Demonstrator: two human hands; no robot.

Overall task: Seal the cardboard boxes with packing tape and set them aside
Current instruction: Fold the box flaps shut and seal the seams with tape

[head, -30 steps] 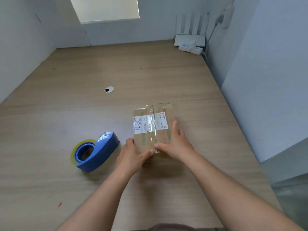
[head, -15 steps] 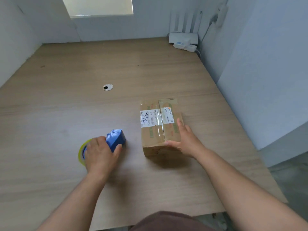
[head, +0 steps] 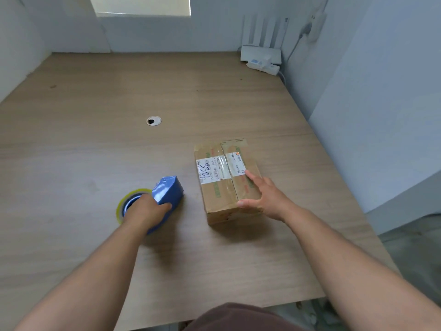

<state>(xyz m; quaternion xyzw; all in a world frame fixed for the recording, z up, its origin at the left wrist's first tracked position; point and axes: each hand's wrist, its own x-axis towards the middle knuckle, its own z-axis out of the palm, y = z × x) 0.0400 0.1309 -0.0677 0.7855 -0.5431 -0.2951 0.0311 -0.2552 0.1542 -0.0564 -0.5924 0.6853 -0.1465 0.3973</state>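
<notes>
The left hand (head: 145,211) curls around the blue plastic tape dispenser (head: 164,197), apparently gripping it. The right hand (head: 265,197) lies spread, steadying the small brown cardboard box (head: 224,185) mid-table. Next, the person must carry the dispenser to the box's seam.

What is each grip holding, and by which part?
Left grip holds the blue tape dispenser round its body. Right grip holds nothing; it rests flat on the cardboard box.

Wooden desk (head: 95,151), pale grey walls (head: 381,103), bright window (head: 143,5), white router (head: 261,53)
</notes>
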